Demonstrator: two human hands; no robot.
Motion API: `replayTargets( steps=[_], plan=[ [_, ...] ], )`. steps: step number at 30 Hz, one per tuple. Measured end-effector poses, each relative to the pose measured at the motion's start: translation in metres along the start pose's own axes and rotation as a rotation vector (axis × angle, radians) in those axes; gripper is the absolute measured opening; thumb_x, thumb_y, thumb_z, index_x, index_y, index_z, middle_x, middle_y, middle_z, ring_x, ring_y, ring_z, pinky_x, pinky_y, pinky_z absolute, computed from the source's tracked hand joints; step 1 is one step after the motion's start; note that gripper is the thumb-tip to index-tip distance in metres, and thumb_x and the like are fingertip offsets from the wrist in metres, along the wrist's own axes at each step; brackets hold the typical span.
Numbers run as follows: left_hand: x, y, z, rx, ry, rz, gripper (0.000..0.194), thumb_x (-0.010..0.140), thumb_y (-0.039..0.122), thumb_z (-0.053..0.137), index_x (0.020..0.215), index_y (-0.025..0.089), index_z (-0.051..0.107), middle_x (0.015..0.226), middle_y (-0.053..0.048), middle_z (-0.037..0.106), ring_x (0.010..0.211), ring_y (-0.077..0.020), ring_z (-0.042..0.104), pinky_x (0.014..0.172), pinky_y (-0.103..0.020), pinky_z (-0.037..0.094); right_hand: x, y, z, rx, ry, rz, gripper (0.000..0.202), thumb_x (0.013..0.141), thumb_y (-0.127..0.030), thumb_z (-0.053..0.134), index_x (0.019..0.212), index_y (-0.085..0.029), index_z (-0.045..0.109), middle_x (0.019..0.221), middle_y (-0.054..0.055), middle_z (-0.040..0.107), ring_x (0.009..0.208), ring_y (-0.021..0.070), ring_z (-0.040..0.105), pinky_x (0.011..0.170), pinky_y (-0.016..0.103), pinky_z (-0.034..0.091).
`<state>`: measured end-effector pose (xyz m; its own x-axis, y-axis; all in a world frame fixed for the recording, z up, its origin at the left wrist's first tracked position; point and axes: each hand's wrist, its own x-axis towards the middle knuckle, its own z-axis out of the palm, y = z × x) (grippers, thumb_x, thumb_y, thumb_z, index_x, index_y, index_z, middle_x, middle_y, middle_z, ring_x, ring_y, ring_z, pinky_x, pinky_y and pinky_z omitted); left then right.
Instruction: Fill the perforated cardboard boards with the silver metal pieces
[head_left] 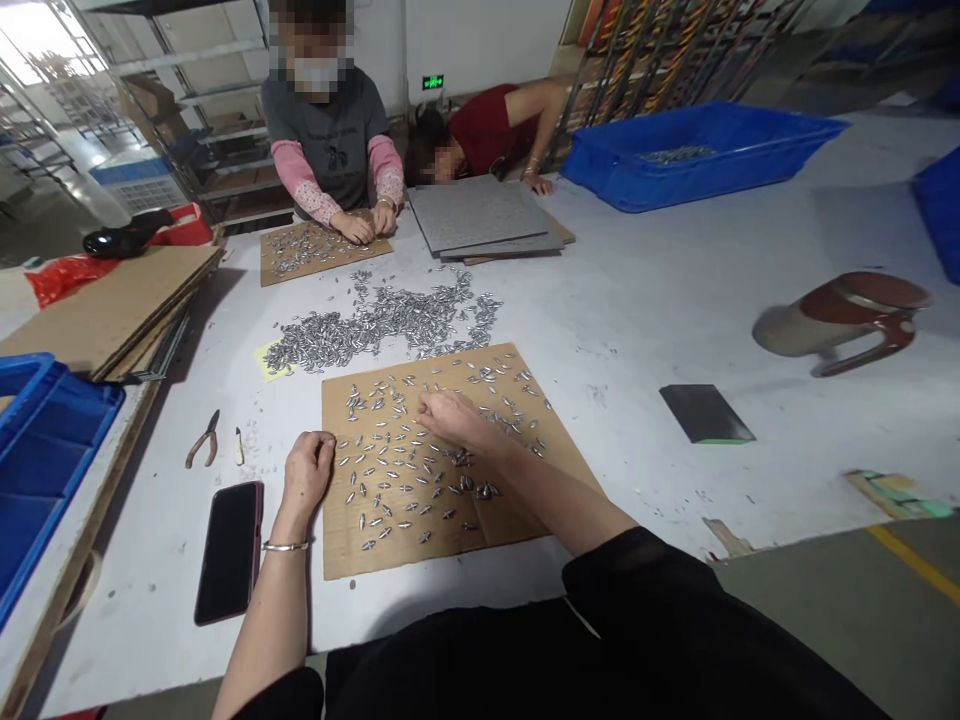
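A sheet of brown cardboard (450,548) lies in front of me, with many small, pointed silvery metal pieces (406,489) spread over it. My left hand (306,472) rests by the sheet's left edge, its fingers curled closed. Whatever they hold, if anything, is hidden. Over the upper middle of the cardboard, my right hand (451,418) has its fingers pinched together among the metal pieces. What sits between those fingertips is too small to make out. A large loose pile of the same pieces (382,318) covers the table just beyond the sheet.
Left of me lie a phone (229,552), pliers (202,440) and a small pale-handled tool (239,447). A lidded mug (832,312) and a dark block (706,413) stand right. Across the table, a co-worker (330,140) handles pieces; another person (487,130) bends beside stacked grey boards (480,215). A blue bin (697,155) stands behind.
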<state>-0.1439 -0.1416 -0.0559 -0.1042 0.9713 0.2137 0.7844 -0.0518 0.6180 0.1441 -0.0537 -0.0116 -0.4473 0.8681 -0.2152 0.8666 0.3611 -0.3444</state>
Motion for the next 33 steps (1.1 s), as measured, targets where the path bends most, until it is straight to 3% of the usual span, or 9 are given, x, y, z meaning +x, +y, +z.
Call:
replayTargets(
  steps=[5,11,16,21,25,28,33],
  plan=[
    [0.001,-0.001,0.0,0.005,-0.004,0.003,0.022,0.093,0.038,0.048,0.087,0.024,0.064,0.089,-0.007,0.069,0.088,-0.024,0.065,0.085,-0.038,0.051,-0.016,0.013,-0.003,0.03,0.101,-0.047,0.023,0.1,-0.023,0.05,0.098,-0.018,0.072,0.101,0.008,0.074,0.091,0.0186,0.063,0.073,0.026,0.037],
    [0.001,-0.001,0.001,0.007,0.003,0.001,0.022,0.092,0.038,0.048,0.087,0.023,0.063,0.088,-0.007,0.068,0.089,-0.0244,0.065,0.085,-0.039,0.051,-0.021,0.007,0.004,-0.125,0.055,-0.159,0.023,0.099,-0.018,0.051,0.104,-0.018,0.073,0.107,0.01,0.073,0.1,0.0205,0.063,0.081,0.027,0.04],
    [0.001,-0.001,0.001,0.007,0.011,0.003,0.022,0.093,0.038,0.048,0.086,0.023,0.064,0.089,-0.007,0.069,0.089,-0.0244,0.065,0.086,-0.039,0.052,-0.022,0.007,0.008,-0.208,0.048,-0.118,0.028,0.102,-0.018,0.043,0.107,-0.013,0.07,0.108,0.015,0.073,0.097,0.0233,0.065,0.079,0.03,0.041],
    [0.002,-0.002,0.0,0.021,0.004,0.005,0.023,0.093,0.039,0.048,0.088,0.023,0.064,0.091,-0.007,0.069,0.091,-0.0247,0.065,0.089,-0.039,0.051,-0.029,0.011,0.008,-0.14,0.021,-0.064,0.025,0.1,-0.015,0.045,0.1,-0.015,0.07,0.104,0.013,0.073,0.095,0.0221,0.064,0.078,0.029,0.04],
    [0.003,-0.001,-0.001,0.027,0.004,0.012,0.024,0.093,0.04,0.048,0.087,0.024,0.064,0.092,-0.007,0.069,0.091,-0.0251,0.065,0.089,-0.039,0.051,-0.036,0.014,0.0,-0.05,0.111,-0.008,0.021,0.101,-0.016,0.046,0.099,-0.017,0.068,0.104,0.01,0.072,0.099,0.0205,0.062,0.08,0.027,0.039],
    [0.005,-0.001,-0.001,0.032,0.005,0.014,0.024,0.093,0.041,0.048,0.087,0.024,0.064,0.091,-0.007,0.069,0.091,-0.0254,0.065,0.089,-0.04,0.051,-0.054,0.02,-0.006,-0.015,0.166,-0.046,0.024,0.103,-0.019,0.045,0.094,-0.017,0.067,0.1,0.008,0.07,0.093,0.0188,0.061,0.079,0.027,0.038],
    [0.011,-0.001,-0.008,0.05,-0.043,0.018,0.024,0.091,0.042,0.05,0.088,0.024,0.065,0.093,-0.008,0.071,0.091,-0.0261,0.066,0.088,-0.04,0.052,-0.097,0.026,0.009,-0.079,-0.016,-0.132,0.016,0.098,-0.022,0.056,0.088,-0.017,0.068,0.095,0.009,0.07,0.086,0.0215,0.062,0.071,0.03,0.037]
  ],
)
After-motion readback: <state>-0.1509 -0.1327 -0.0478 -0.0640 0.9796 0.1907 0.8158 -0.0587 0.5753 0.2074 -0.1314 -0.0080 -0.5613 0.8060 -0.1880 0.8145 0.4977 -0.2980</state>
